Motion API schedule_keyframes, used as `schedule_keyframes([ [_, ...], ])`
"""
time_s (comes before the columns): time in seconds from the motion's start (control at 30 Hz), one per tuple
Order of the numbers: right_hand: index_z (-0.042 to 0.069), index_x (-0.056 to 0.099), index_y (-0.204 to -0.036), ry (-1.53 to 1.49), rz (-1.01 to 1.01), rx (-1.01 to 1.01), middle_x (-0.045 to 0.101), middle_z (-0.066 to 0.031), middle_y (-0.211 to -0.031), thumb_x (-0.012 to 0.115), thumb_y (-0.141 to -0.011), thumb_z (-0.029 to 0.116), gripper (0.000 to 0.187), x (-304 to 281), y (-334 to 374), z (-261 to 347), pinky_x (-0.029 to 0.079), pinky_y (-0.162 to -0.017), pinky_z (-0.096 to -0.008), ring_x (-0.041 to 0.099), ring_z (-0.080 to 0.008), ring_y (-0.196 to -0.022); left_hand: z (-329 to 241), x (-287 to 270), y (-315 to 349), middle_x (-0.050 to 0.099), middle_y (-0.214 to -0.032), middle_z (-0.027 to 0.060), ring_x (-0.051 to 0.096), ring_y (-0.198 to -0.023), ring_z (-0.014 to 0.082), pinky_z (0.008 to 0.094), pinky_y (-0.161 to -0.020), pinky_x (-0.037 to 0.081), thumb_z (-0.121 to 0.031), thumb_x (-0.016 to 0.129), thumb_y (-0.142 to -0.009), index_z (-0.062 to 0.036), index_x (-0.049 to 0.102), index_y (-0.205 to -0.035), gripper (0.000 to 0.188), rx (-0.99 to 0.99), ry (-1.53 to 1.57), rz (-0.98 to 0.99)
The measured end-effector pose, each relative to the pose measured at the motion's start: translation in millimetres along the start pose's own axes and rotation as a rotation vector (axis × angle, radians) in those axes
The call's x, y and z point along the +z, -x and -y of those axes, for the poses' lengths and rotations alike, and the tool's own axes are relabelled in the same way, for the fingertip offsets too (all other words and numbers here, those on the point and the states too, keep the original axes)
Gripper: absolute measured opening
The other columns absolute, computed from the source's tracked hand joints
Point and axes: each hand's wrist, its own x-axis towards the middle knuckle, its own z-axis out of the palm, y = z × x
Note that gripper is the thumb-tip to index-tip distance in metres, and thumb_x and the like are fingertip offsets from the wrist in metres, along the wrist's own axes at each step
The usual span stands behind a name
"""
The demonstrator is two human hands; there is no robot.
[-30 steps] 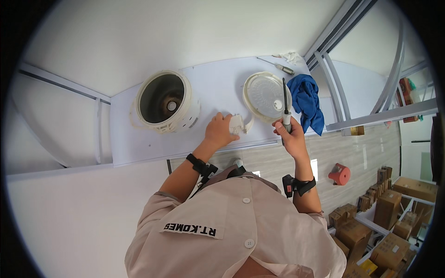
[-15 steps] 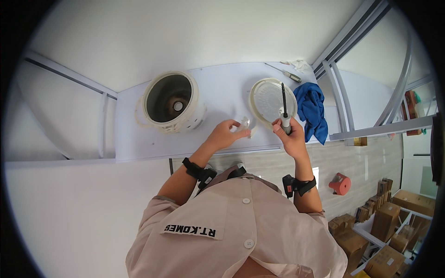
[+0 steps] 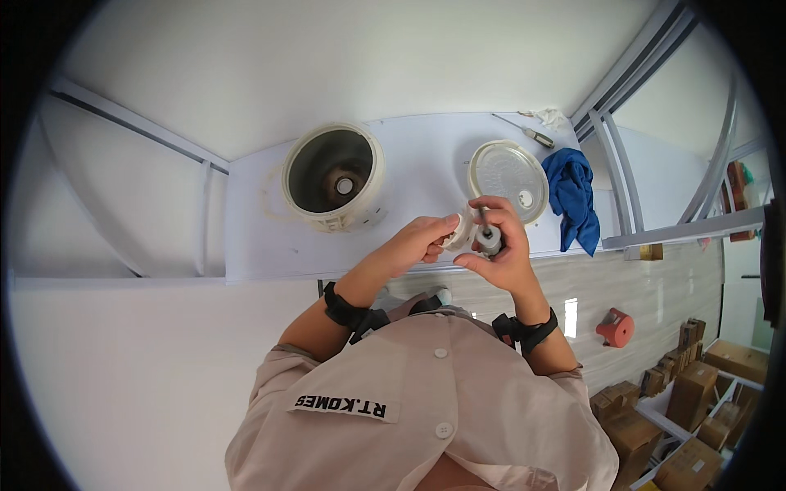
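Observation:
My left hand (image 3: pixel 416 244) pinches a small white plastic part (image 3: pixel 461 232) between thumb and fingers near the table's front edge. Close beside it, my right hand (image 3: pixel 514 252) is wrapped round a screwdriver (image 3: pixel 489 240) with a pale handle; its dark shaft is partly hidden by the fingers. Just beyond the right hand lies a round, pale lid (image 3: pixel 501 168) with a white spot near its edge. To the left stands a cream rice cooker body (image 3: pixel 372 199), its dark inside showing a round pale piece at the bottom.
On the white table (image 3: pixel 422 164), a second screwdriver (image 3: pixel 536 137) lies at the back right near crumpled white material (image 3: pixel 547 119). A blue cloth (image 3: pixel 571 196) hangs by the right edge. A red stool (image 3: pixel 616 327) and cardboard boxes (image 3: pixel 692 393) are on the right.
My hands have come together, the left bringing the white part toward the screwdriver. The screwdriver has turned from pointing away to a foreshortened angle. The view has shifted slightly.

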Motion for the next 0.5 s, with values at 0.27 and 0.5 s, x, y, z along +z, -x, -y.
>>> schedule_keyframes([
  [0.27, 0.007, 0.064, -0.119, 0.233, -0.059, -0.088, 0.059, -0.0169, -0.148, 0.099, -0.073, 0.007, 0.057, 72.1, -9.9, 13.9, 0.061, -0.079, -0.0341, 0.071, -0.0218, -0.101, -14.5, -46.1, 33.2, 0.038, -0.075, -0.0092, 0.028, -0.063, 0.0059, 0.0282, -0.056, 0.022, -0.058, 0.059, -0.111, -0.0155, 0.06, -0.084, 0.05, -0.052, -0.016, 0.075],
  [0.5, 0.008, 0.061, -0.129, 0.278, -0.136, 0.039, 0.061, -0.0172, -0.148, 0.094, -0.07, 0.002, 0.068, 145.6, -3.0, 22.5, 0.058, -0.074, -0.0335, 0.069, -0.0212, -0.091, -32.5, -91.5, 79.2, 0.05, -0.078, -0.0048, 0.037, -0.065, 0.0065, 0.026, -0.057, 0.031, -0.058, 0.058, -0.112, -0.0121, 0.062, -0.094, 0.049, -0.098, -0.172, 0.162],
])
